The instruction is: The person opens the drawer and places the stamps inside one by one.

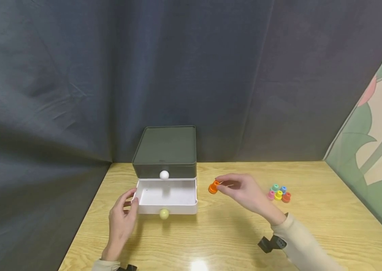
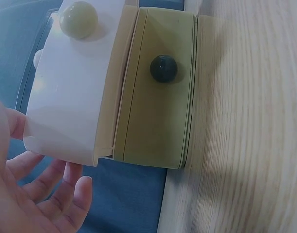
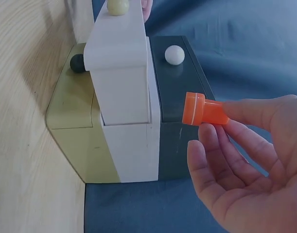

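Left hand bracing the drawer unit, right hand bringing an orange peg.

The left hand [image 1: 122, 222], fingers relaxed, is touching the pulled-out white plastic drawer [image 1: 166, 197]; the right hand [image 1: 246, 192] is pinching the small orange plastic peg [image 1: 213, 187] just right of it. Keeping that brace steady should be helping.

Table [image 1: 231, 241]: drawer unit [image 1: 165, 162], 5 pegs [image 1: 279, 193].
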{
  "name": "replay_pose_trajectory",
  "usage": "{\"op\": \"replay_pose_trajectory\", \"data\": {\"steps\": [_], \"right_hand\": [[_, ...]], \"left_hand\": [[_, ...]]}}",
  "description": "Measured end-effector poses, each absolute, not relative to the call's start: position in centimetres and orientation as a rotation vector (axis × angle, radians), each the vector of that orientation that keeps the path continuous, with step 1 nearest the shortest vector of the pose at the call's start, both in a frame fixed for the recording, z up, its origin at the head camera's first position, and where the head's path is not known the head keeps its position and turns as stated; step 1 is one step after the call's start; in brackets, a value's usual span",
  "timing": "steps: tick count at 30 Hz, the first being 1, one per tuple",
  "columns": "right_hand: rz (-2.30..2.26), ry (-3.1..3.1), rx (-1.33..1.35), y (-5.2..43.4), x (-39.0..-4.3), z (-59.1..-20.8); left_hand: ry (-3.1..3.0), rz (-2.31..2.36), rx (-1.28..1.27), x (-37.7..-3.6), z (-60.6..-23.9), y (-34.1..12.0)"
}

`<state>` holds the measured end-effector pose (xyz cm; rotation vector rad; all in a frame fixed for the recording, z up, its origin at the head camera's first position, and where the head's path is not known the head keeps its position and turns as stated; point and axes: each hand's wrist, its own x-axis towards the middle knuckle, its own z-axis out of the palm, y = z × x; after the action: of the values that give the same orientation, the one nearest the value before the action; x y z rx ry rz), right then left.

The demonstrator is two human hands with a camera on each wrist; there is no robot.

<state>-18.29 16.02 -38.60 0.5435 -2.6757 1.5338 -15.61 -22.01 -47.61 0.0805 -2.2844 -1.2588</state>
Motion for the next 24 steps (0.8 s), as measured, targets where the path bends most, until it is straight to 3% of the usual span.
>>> {"op": "replay_pose_trajectory", "data": {"steps": [24], "right_hand": [[1.554,-2.639,0.826,11.7,-19.7,-37.8]], "left_hand": [[-2.281,-1.264,0.094,-15.6,-47.7,-22.0]]}}
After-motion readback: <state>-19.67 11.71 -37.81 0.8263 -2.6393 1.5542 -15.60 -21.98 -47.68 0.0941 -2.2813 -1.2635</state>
